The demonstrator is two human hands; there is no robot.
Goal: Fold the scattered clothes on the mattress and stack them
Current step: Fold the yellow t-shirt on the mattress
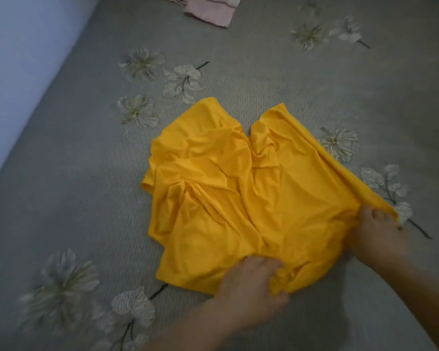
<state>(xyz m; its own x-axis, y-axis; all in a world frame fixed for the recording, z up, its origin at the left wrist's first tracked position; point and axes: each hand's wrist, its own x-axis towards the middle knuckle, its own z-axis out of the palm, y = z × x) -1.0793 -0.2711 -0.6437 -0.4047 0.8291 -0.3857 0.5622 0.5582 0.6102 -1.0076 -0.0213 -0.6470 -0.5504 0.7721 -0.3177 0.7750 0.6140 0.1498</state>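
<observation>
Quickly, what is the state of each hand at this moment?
Left hand: closed, gripping the near hem of the yellow garment.
Right hand: closed, gripping the same garment's right corner.

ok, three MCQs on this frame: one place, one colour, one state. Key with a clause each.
1. Where is the pink cloth relative to the yellow garment?
A. on top of it
B. apart from it, at the far side of the mattress
C. tucked under it

2. The mattress cover is:
A. plain white
B. blue striped
C. grey with pale flowers

3. The left hand and right hand are:
A. both gripping the garment's near edge
B. both hovering clear of it
C. both flat on bare mattress

Key:
1 B, since grey cover shows between the two cloths.
2 C, since pale flower prints dot the grey fabric.
3 A, since both hands have fingers curled into bunched yellow fabric.
</observation>
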